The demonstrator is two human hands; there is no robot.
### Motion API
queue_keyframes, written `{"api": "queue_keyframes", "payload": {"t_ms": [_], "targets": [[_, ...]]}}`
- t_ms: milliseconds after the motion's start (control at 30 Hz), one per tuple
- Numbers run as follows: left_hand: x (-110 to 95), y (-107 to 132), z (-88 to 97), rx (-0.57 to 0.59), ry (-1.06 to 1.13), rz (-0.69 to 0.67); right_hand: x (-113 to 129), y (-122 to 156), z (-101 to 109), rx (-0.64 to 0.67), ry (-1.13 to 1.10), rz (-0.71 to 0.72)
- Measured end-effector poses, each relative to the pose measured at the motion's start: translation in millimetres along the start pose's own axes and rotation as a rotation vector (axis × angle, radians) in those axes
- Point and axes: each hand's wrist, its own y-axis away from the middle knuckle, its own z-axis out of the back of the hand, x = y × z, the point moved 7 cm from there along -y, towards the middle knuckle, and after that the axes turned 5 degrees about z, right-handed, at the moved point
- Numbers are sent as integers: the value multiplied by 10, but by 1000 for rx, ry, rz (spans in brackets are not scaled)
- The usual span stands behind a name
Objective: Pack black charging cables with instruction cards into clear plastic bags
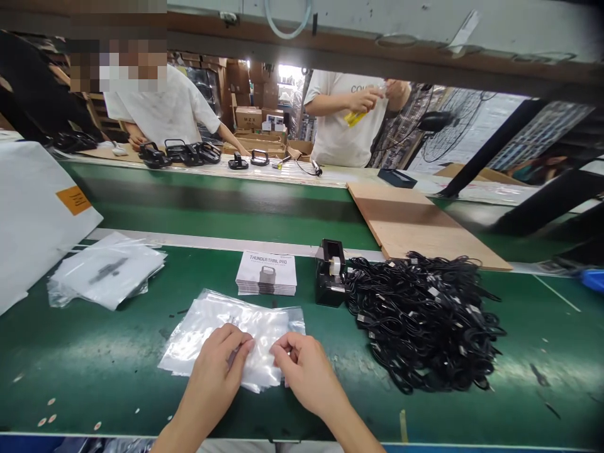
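A loose stack of transparent plastic bags [207, 321] lies on the green work surface in front of me. My left hand [221, 358] is over the stack, thumb and index finger pinched together at a plastic bag [259, 352]. Opposite it, my right hand [299, 362] has its fingertips pinched at the right side of the same bag. A small gap separates the two hands. Just behind the bags sits a pile of printed leaflets [267, 274] with "THUNDER TRAIL PRO" on top. To its right stands a black tape dispenser [330, 277] with a roll of tape.
A big heap of black cables [425, 321] lies at right. More plastic bags [108, 267] and a large white sack [38, 214] are at left. Beyond are a wooden board [419, 220] and a bench with black devices [184, 153], where two people in white shirts stand.
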Motion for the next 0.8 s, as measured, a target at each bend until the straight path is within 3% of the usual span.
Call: {"api": "queue_keyframes", "payload": {"t_ms": [67,133,267,367,533,667,800], "targets": [[6,-5,16,-4,-20,6,43,12,45,3,117,25],[-17,-10,9,6,-66,-6,176,-21,157,-74,288,103],[-74,-15,-8,10,-147,-18,604,-281,345,-247,639,396],[-83,-15,7,-2,-159,-12,725,-629,335,-99,809,479],[-57,-9,61,-8,-78,-5,737,-1039,483,85,817,449],[52,-24,101,25,222,127,791,-1122,611,130,770,490],[213,-41,67,88,932,415,840,-866,491,123,753,583]]}}
